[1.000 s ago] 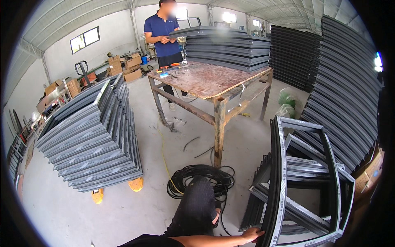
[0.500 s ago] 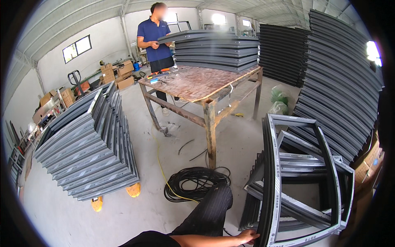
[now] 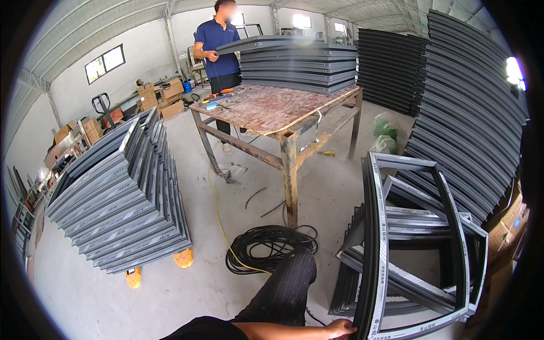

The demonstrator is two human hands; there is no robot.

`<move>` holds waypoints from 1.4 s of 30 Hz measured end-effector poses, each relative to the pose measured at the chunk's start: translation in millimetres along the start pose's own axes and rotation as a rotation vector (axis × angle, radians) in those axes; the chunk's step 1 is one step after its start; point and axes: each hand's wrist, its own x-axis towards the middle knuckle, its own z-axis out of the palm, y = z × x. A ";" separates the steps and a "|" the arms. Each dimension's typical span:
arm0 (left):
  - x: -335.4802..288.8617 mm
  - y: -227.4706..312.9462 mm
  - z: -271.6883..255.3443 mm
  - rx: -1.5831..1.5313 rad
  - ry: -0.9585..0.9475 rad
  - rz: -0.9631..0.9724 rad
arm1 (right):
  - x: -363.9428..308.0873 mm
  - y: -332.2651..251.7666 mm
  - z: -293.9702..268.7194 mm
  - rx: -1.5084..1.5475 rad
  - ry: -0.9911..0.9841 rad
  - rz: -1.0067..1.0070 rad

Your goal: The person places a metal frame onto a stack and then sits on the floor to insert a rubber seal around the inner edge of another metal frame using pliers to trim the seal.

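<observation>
From the lower edge my left arm reaches across to the right, and my left hand [image 3: 341,328] is closed at the near left corner of a rectangular window frame [image 3: 381,255]. Dark metal with strips of printed pale film makes up that frame. It stands tilted on the near right, in front of more frames [image 3: 419,218] that lie crosswise on a pile. Part of my fingers is hidden at the frame's edge. My right hand is out of view. My bent knee [image 3: 289,277] in dark trousers shows left of the frame.
A coil of black cable [image 3: 249,249] lies on the floor before a wooden-topped table [image 3: 272,107] bearing stacked frames [image 3: 300,68]. Behind it stands a co-worker [image 3: 218,45]. A frame stack [image 3: 124,204] rests on a yellow-forked pallet truck [image 3: 133,277]; tall stacks [image 3: 464,113] rise right.
My view has shifted slightly. My left hand stays at the frame's corner, and the frame stands almost as before. Behind the table, the co-worker has leaned a little to the right.
</observation>
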 end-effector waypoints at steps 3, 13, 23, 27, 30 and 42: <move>5.1 -9.5 11.3 -0.127 -0.065 -0.026 | -0.1 5.6 6.0 0.069 -0.029 -0.015; 49.7 27.0 -18.6 -0.271 0.164 0.039 | 38.3 27.6 -65.0 0.242 -0.019 -0.035; 91.5 45.3 -17.5 -0.416 0.337 -0.050 | 121.1 180.8 -53.5 -0.237 0.087 0.013; 103.2 26.7 -35.6 -0.297 0.365 -0.033 | 122.4 161.6 -32.8 -0.139 0.283 0.077; 100.6 49.1 -57.7 -0.110 0.339 -0.048 | 103.2 145.7 -14.8 -0.159 0.397 0.101; 140.0 51.8 -122.6 -0.154 0.220 0.106 | 123.5 46.8 -1.1 -0.118 0.318 0.446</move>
